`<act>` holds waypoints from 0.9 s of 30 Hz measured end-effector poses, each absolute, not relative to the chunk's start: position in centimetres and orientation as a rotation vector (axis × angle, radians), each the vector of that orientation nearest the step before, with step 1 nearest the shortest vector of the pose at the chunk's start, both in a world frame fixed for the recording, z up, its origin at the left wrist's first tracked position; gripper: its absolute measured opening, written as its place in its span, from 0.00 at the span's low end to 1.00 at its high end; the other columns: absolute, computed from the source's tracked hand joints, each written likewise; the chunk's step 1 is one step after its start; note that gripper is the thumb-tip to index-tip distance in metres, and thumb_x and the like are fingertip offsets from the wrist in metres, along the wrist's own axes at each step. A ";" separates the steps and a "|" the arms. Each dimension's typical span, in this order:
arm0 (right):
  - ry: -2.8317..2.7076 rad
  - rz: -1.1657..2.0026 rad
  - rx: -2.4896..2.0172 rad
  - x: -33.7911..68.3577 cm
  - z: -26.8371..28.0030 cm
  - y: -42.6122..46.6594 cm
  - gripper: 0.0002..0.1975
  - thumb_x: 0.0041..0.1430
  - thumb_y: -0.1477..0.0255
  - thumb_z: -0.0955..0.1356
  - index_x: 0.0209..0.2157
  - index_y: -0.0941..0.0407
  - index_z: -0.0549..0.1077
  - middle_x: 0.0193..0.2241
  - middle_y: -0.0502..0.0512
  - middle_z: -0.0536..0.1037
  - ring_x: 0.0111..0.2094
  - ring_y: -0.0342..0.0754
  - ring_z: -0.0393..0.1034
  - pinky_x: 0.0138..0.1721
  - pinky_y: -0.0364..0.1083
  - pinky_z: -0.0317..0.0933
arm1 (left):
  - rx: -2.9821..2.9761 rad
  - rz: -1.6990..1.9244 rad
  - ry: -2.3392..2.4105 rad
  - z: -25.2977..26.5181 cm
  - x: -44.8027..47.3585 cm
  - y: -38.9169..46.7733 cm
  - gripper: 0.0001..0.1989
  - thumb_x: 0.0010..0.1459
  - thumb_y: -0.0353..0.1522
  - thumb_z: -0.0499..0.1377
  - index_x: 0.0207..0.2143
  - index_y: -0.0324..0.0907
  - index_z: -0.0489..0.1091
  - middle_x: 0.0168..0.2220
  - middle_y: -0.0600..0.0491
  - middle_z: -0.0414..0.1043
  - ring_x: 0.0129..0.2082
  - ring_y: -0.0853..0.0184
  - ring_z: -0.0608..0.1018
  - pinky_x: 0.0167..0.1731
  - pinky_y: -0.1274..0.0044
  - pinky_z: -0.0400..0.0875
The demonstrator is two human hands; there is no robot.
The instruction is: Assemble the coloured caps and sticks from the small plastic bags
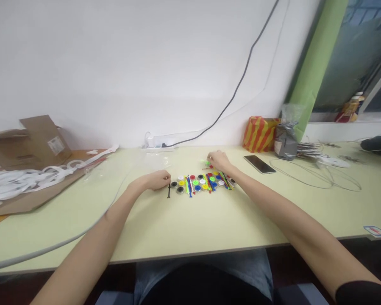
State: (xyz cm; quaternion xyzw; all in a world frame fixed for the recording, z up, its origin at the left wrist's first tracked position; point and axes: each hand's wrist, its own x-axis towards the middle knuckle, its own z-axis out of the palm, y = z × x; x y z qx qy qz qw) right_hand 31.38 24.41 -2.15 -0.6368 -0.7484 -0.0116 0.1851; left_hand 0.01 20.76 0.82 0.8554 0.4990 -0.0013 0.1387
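My left hand [158, 180] is closed in a pinch at the left end of a group of small coloured pieces. Its fingertips are at the upper end of a thin black plastic strip [169, 191], which points toward me. Behind the group, my right hand [219, 160] has its fingers curled down beside small bright green pieces [207, 162]; what lies between the fingers is hidden. Round caps in black, white, yellow, red, blue and green, such as a black cap [180, 189], stand in rows. Bundles of coloured strips [189, 186] lie between them.
A phone [260, 164] lies to the right, near a striped bag [260, 134] and a grey bag [286, 140]. Loose wire [317, 186] curls beyond. On the left are a cardboard box [28, 144], white strips [50, 180] and a grey cable [91, 228]. A power strip [158, 146] sits by the wall.
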 end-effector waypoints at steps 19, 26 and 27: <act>-1.721 0.981 -0.643 25.7 2.1 14.0 0.10 0.59 0.64 0.69 0.35 0.53 0.66 0.27 0.48 0.73 0.30 0.45 0.67 0.35 0.45 0.60 | 2.562 1.211 0.959 1.1 5.9 16.3 0.16 0.67 0.43 0.55 0.52 0.46 0.65 0.40 0.53 0.72 0.38 0.67 0.75 0.38 0.75 0.68; -1.606 1.222 -0.612 25.8 -0.1 13.1 0.16 0.56 0.60 0.73 0.35 0.53 0.65 0.27 0.48 0.73 0.26 0.44 0.64 0.29 0.43 0.55 | 2.498 1.024 0.732 1.7 6.2 15.7 0.16 0.66 0.43 0.57 0.50 0.44 0.65 0.34 0.55 0.72 0.33 0.68 0.75 0.35 0.75 0.69; -1.599 1.225 -0.601 25.8 -0.2 13.1 0.16 0.56 0.60 0.73 0.35 0.53 0.65 0.26 0.49 0.73 0.26 0.44 0.64 0.29 0.43 0.55 | 2.465 1.033 0.703 1.7 6.4 15.6 0.15 0.66 0.43 0.58 0.49 0.44 0.65 0.34 0.54 0.72 0.33 0.68 0.76 0.36 0.75 0.70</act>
